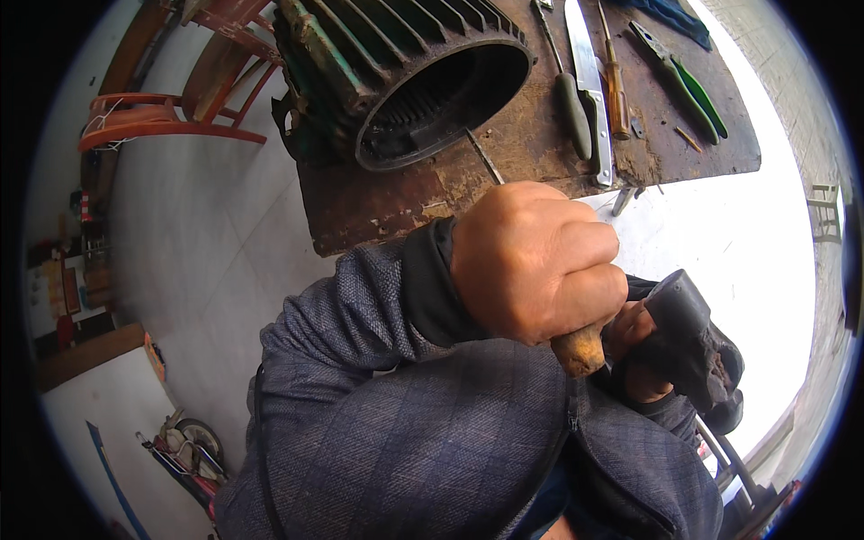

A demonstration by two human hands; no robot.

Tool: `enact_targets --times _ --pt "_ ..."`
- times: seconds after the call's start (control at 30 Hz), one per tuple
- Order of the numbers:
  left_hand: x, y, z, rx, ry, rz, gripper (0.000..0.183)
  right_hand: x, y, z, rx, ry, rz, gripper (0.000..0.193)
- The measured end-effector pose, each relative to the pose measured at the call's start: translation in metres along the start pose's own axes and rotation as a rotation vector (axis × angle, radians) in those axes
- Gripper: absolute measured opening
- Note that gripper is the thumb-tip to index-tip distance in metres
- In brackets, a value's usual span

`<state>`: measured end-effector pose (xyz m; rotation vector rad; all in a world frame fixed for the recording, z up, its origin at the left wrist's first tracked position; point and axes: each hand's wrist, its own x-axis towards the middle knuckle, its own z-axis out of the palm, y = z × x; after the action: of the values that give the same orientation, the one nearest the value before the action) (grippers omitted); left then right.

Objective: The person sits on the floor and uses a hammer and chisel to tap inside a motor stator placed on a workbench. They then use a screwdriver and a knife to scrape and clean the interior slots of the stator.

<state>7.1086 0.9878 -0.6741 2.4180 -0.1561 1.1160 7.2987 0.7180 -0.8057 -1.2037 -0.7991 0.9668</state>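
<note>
Hand tool (579, 353); worn yel-brn hndl (576, 347), thin shaft (486, 158)

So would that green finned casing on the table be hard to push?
Probably: the casing looks metal and is far bulkier than the pliers, though its hollow opening suggests less weight than a solid block. Its raised fins would likely hinder smooth rolling.

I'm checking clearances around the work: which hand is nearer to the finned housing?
Left. The left hand holds a wooden-handled tool just below and right of the finned housing. The right hand is farther off, lower right, partly behind a dark hammer head.
</note>
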Motion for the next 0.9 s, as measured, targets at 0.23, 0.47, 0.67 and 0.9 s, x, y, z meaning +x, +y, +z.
enact_targets --times 0.23,0.47,0.67,0.9 --pt "-0.012 0.002 0.001 -0.018 -0.053 -0.056 0.02 -0.007 0.014 0.003 0.003 0.003 -0.013 0.041" --pt "-0.016 -0.003 -0.002 0.01 -0.051 -0.032 0.024 -0.016 0.005 0.012 0.021 0.035 0.178 0.037" --pt "-0.016 -0.016 -0.012 0.018 0.005 -0.033 0.033 -0.002 -0.001 0.009 0.086 -0.171 0.209 0.047" --pt "-0.018 -0.018 -0.022 0.008 -0.039 -0.092 0.034 0.018 -0.007 0.016 -0.398 -0.238 -0.195 0.038"
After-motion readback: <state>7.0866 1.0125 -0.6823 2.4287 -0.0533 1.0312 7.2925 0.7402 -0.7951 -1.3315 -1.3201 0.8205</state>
